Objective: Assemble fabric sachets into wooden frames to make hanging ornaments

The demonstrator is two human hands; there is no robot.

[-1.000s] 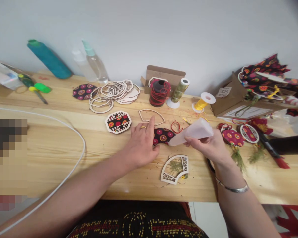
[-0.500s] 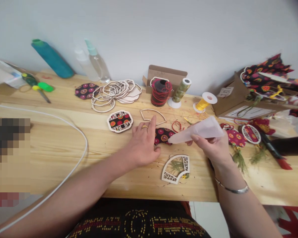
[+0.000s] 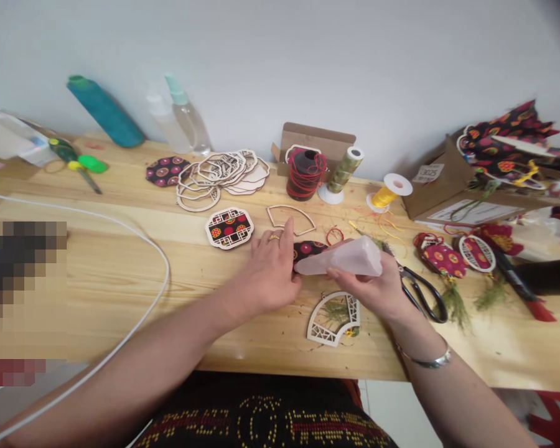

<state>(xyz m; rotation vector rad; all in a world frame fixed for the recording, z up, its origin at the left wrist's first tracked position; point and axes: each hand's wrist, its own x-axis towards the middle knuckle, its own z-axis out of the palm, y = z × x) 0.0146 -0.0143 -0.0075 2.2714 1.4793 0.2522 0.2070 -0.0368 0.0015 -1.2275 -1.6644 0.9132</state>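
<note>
My left hand (image 3: 273, 267) lies on the table with its fingers stretched, against the left end of a dark fabric-covered piece (image 3: 310, 249) with a red and orange pattern. Its index finger points toward a thin fan-shaped frame (image 3: 292, 218). My right hand (image 3: 373, 289) is closed round a tapered translucent white squeeze bottle (image 3: 338, 258), held on its side. The narrow tip reaches the fabric piece near my left thumb; whether it touches is unclear. Below it lies a cut-out wooden fan frame (image 3: 317, 326) over green tassel threads. Black-handled scissors (image 3: 422, 292) rest beside my right wrist.
Stacked wooden frames (image 3: 224, 171) and a patterned plaque (image 3: 228, 228) lie left of centre. Red thread (image 3: 305, 177), a yellow spool (image 3: 387, 190) and a carton (image 3: 432, 186) stand behind. Finished ornaments (image 3: 448, 258) lie right. A white cable (image 3: 161, 261) crosses the left side.
My right hand has moved left with the squeeze bottle, whose tip now lies nearer my left thumb. The scissors have come into view behind it. My left hand stays in place.
</note>
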